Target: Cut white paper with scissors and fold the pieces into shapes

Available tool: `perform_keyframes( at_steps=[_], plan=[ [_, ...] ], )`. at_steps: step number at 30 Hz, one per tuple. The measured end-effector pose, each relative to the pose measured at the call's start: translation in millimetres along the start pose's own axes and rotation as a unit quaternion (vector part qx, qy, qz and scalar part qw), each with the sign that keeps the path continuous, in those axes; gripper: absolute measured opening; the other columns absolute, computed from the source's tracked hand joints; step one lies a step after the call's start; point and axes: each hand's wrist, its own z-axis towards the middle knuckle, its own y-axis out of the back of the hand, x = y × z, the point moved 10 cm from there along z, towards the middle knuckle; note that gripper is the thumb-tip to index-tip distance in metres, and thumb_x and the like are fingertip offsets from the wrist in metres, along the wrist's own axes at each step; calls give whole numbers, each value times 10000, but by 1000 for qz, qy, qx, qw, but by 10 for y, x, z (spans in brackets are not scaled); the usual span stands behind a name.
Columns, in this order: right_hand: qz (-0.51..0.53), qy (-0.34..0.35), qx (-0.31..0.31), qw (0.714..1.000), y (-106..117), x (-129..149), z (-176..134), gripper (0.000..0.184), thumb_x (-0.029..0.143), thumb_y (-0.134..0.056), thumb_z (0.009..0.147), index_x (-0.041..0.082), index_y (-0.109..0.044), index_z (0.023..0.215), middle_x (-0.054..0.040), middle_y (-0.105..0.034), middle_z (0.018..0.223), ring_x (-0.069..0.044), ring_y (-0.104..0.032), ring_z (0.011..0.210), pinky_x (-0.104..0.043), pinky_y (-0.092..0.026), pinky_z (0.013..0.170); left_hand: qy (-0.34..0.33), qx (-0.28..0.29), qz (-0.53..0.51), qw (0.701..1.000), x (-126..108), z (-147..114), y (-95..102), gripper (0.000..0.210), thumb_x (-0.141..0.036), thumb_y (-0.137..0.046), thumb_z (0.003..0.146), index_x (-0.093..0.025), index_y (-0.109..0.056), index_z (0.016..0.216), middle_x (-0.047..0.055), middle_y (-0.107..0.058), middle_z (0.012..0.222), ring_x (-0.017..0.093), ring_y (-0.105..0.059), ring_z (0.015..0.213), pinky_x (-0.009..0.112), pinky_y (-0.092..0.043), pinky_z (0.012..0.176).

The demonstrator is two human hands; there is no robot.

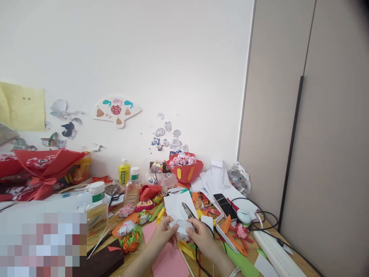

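Observation:
Between my two hands is a small piece of folded white paper [182,227]. My left hand [167,231] pinches its left side with thumb and fingers. On the right edge, my right hand [198,233] grips the same paper, thumb on top. Just beyond the hands a utility knife [187,209] lies on a white sheet [175,204]. Pink paper [170,259] lies beneath and in front of the hands, with a yellow paper strip [186,250] beside it. The fingers on the paper's underside are partly hidden.
Crumpled paper flowers [131,241] and clear bottles [98,211] crowd the left. A red-wrapped bouquet [183,171] stands at the back. On the right are a phone [225,206], a mouse [244,216], a white power strip [276,252] and black cables.

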Motion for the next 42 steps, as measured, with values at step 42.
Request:
perform_keyframes(
  at_steps=[42],
  plan=[
    [144,-45,8,989,-4,-76,3,452,450,-637,707,110,-665,1004,13,-560,476,-92,-470,421,-221,-352,455,38,25,-182,982,-116,-137,-91,408,-371,-680,655,-127,-620,977,-2,-588,464,106,-498,401,218,-393,444]
  ],
)
